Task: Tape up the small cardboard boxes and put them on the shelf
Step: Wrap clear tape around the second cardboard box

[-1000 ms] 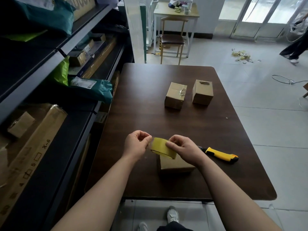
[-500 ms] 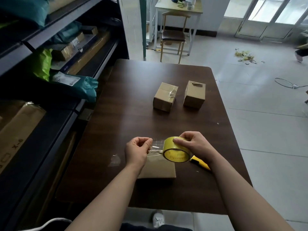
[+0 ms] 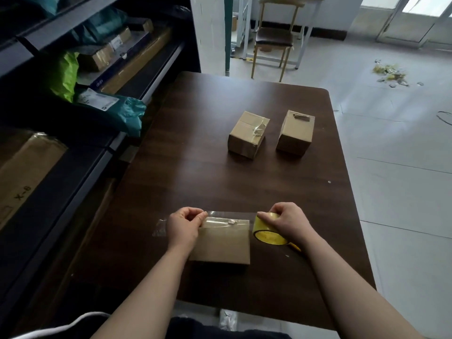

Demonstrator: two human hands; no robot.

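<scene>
- Nearest, a small cardboard box (image 3: pixel 222 245) lies flat on the dark table (image 3: pixel 195 167), closed, directly below and between the two sets of fingers
- The left hand (image 3: pixel 184 226) pinches the free end of a clear tape strip (image 3: pixel 230 215); the right hand (image 3: pixel 287 221) curls around a yellow tape roll (image 3: pixel 267 232), gripping it
- The strip runs left to right from fingers to fingers, above the box's far top edge; both hands look equally near, and pressing it down seems next
- Beyond the fingers, well apart, a left box (image 3: pixel 248 134) and a right box (image 3: pixel 296 133) stand side by side, closed, contents hidden
- Left of the left fingers, the shelf (image 3: pixel 102 157) holds parcels and a teal mailer bag (image 3: pixel 127 111)
</scene>
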